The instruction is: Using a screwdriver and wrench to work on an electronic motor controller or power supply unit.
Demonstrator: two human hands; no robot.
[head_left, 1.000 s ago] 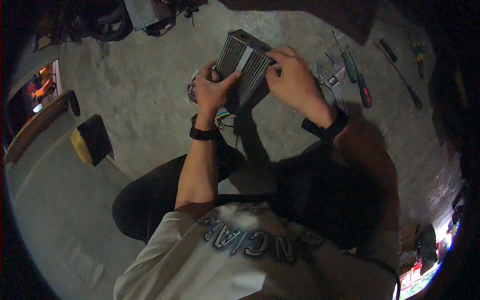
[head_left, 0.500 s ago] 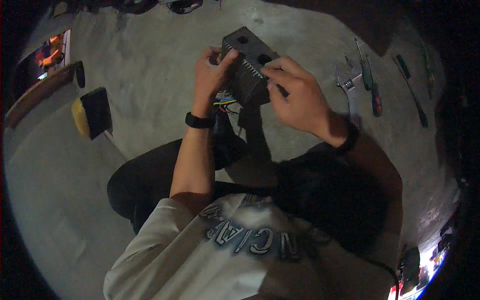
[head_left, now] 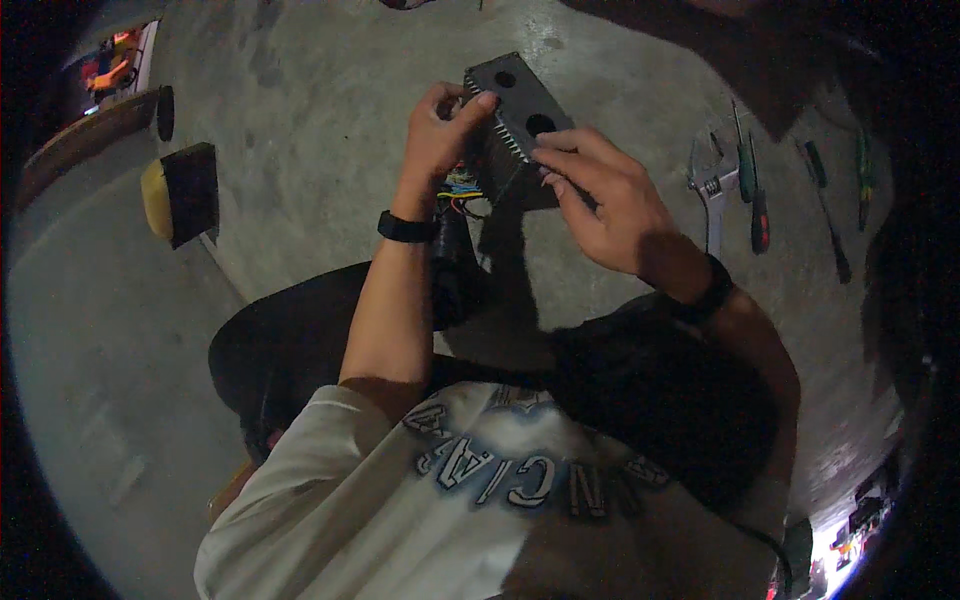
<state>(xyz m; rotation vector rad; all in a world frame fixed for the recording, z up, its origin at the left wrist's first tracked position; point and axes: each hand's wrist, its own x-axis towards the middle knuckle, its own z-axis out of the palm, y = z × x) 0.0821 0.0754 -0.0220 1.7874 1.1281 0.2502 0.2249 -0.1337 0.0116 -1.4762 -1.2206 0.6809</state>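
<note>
A dark, box-shaped block [head_left: 508, 98] is held up above the floor, tilted. Two round holes show in its upper face, and a row of thin, pale metal pins [head_left: 508, 138] runs along one long edge. My left hand [head_left: 440, 135] grips its left side, thumb on the edge near the pins and the other fingers mostly hidden behind. At the block's near right corner, the fingertips and thumb of my right hand [head_left: 615, 205] close on the edge by the end of the pins. Coloured wires [head_left: 462, 188], some blue and yellow, show beneath the block.
On the floor to the right lie an adjustable wrench [head_left: 712, 185], a red-and-black-handled screwdriver [head_left: 760, 222] and several other hand tools. A yellow-and-black block-like thing [head_left: 180, 195] with a thin rod stands at left. My bent legs [head_left: 290, 340] are below the work.
The view has shifted slightly, and the block now sits a little further right in it, with its upper face turned more toward me. Both hands stay on the block.
</note>
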